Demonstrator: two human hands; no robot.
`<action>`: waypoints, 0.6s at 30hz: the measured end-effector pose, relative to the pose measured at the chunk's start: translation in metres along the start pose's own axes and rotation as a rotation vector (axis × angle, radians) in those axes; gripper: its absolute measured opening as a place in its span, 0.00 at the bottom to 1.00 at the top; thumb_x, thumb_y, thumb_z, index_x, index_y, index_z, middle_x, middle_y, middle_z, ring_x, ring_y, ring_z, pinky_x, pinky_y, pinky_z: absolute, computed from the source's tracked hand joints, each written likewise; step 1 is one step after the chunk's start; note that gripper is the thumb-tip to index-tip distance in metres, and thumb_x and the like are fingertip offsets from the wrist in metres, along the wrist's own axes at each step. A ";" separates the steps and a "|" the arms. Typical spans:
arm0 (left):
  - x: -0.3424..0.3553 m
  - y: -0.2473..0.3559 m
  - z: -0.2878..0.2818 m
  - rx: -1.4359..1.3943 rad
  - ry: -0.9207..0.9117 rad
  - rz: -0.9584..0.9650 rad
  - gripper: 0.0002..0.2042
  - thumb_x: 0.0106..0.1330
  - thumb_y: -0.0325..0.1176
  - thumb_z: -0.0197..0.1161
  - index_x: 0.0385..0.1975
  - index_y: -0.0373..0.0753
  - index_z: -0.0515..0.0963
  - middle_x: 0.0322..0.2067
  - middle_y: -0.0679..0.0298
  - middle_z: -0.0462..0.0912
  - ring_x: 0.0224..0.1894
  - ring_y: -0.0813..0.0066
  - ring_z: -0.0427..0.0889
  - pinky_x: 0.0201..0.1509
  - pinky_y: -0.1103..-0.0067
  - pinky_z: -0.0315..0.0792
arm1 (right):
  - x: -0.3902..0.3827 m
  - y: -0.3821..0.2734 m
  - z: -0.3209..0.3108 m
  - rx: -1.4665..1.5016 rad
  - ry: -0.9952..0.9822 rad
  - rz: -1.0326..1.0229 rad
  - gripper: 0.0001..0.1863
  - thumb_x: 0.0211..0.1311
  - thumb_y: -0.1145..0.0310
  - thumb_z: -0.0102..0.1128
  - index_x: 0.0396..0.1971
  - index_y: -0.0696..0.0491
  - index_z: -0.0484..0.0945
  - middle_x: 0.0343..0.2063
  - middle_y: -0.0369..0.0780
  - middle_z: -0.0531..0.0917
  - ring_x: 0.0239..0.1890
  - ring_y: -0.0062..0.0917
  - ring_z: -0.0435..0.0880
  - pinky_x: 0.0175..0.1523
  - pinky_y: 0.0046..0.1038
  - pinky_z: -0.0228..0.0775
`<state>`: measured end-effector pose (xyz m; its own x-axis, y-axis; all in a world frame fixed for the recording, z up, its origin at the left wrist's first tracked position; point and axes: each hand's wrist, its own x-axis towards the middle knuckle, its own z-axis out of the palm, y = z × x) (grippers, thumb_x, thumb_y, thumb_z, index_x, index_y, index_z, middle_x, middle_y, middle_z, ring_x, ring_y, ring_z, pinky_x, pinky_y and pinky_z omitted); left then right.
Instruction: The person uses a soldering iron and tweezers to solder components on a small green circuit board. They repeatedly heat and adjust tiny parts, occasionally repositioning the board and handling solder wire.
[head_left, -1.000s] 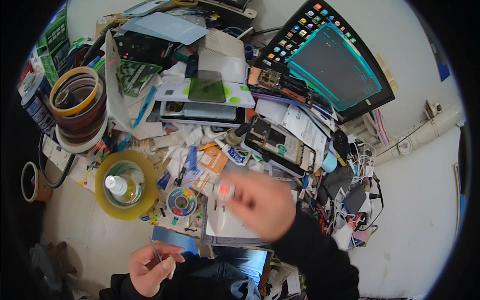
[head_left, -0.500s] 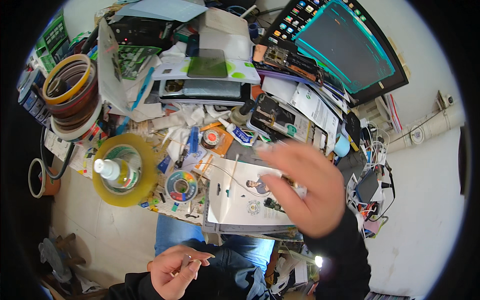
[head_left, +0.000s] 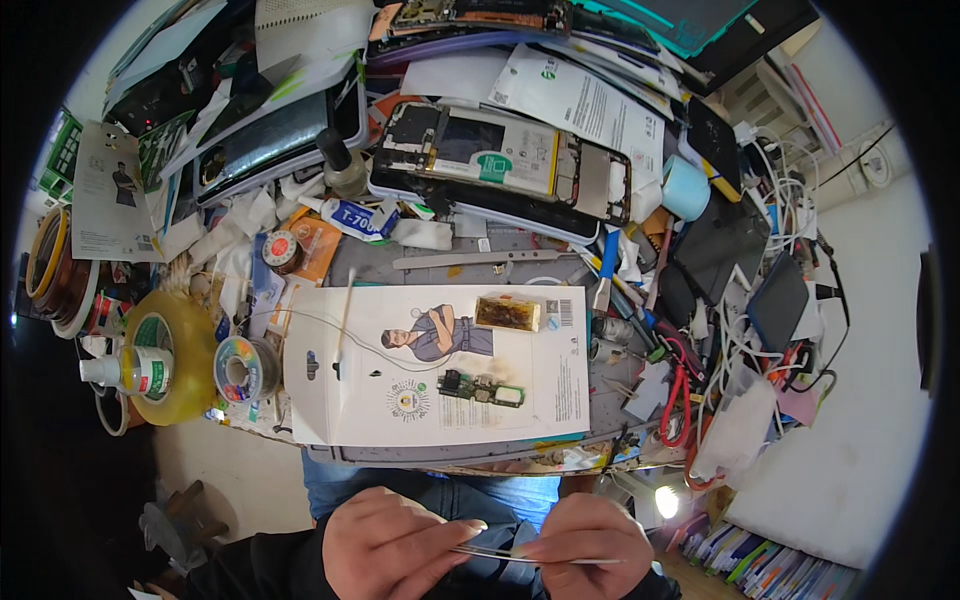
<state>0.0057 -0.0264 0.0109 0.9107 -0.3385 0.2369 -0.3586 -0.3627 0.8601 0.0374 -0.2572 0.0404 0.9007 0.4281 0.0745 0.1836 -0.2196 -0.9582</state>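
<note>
My left hand (head_left: 395,543) and my right hand (head_left: 588,545) are close together in front of the table edge, over my lap. Between them lie slender metal tweezers (head_left: 500,554), held nearly level. The left thumb and fingers pinch one end, while the right fingers close round the other. Beyond the hands, a white printed card (head_left: 330,410) lies on the grey mat. On it rest a small green circuit board (head_left: 480,389), a brownish-gold block (head_left: 507,314), a cotton swab (head_left: 346,318) and a strand of solder wire (head_left: 330,322) from a spool (head_left: 246,369).
Behind the card lie a long flat metal tool (head_left: 480,259) and an opened phone (head_left: 510,160). A blue-white glue tube (head_left: 352,218) and a dark-capped bottle (head_left: 342,165) stand left of it. Tape rolls (head_left: 190,335) crowd the left; cables (head_left: 745,325) and red-handled pliers (head_left: 678,400) the right.
My right hand has come down from above the card to meet my left hand, which has moved right. The view has shifted, and the whole card and circuit board now show.
</note>
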 end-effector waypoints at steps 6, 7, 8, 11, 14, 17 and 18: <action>0.041 0.006 -0.011 0.255 0.044 0.082 0.18 0.55 0.36 0.80 0.44 0.37 0.88 0.34 0.67 0.87 0.29 0.72 0.85 0.32 0.77 0.72 | 0.015 0.019 -0.012 0.042 0.119 -0.080 0.03 0.58 0.75 0.69 0.32 0.56 0.87 0.22 0.41 0.83 0.25 0.33 0.83 0.28 0.32 0.72; 0.046 0.006 -0.017 0.334 0.044 0.049 0.21 0.53 0.39 0.81 0.45 0.38 0.87 0.36 0.66 0.86 0.32 0.71 0.85 0.34 0.76 0.72 | 0.015 0.022 -0.014 0.103 0.191 -0.016 0.10 0.67 0.67 0.67 0.38 0.60 0.85 0.24 0.43 0.84 0.25 0.33 0.83 0.28 0.33 0.71; 0.053 0.001 -0.020 0.401 0.074 0.084 0.21 0.52 0.33 0.81 0.46 0.36 0.87 0.39 0.65 0.86 0.36 0.73 0.84 0.36 0.77 0.74 | 0.016 0.027 -0.014 0.139 0.343 -0.096 0.15 0.72 0.62 0.63 0.42 0.61 0.83 0.25 0.45 0.85 0.26 0.33 0.84 0.28 0.33 0.73; 0.068 -0.015 -0.024 0.616 0.131 0.084 0.26 0.40 0.29 0.82 0.45 0.39 0.87 0.42 0.61 0.83 0.38 0.65 0.82 0.38 0.75 0.76 | 0.021 0.036 -0.016 0.117 0.514 -0.156 0.22 0.76 0.55 0.60 0.48 0.63 0.78 0.30 0.48 0.86 0.30 0.35 0.87 0.32 0.32 0.77; 0.077 -0.026 -0.024 0.654 0.113 0.050 0.25 0.40 0.29 0.82 0.44 0.42 0.88 0.42 0.62 0.81 0.36 0.64 0.80 0.37 0.72 0.77 | 0.030 0.043 -0.026 -0.067 0.359 -0.225 0.21 0.75 0.57 0.62 0.50 0.63 0.78 0.33 0.51 0.88 0.33 0.38 0.89 0.36 0.32 0.80; 0.080 -0.030 -0.024 0.672 0.116 0.061 0.23 0.39 0.30 0.82 0.42 0.42 0.89 0.41 0.63 0.81 0.36 0.65 0.79 0.36 0.74 0.76 | 0.038 0.047 -0.034 -0.149 0.238 -0.247 0.18 0.73 0.62 0.65 0.50 0.63 0.79 0.36 0.54 0.88 0.33 0.39 0.89 0.39 0.33 0.81; 0.079 -0.030 -0.023 0.676 0.129 0.066 0.22 0.39 0.30 0.82 0.40 0.42 0.89 0.41 0.63 0.82 0.36 0.66 0.79 0.36 0.74 0.75 | 0.040 0.048 -0.034 -0.150 0.239 -0.235 0.17 0.73 0.63 0.65 0.50 0.63 0.79 0.36 0.54 0.88 0.33 0.39 0.89 0.39 0.33 0.81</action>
<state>0.0928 -0.0220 0.0142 0.8848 -0.2878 0.3666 -0.4251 -0.8206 0.3819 0.0953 -0.2807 0.0068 0.8903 0.2690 0.3673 0.4362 -0.2732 -0.8574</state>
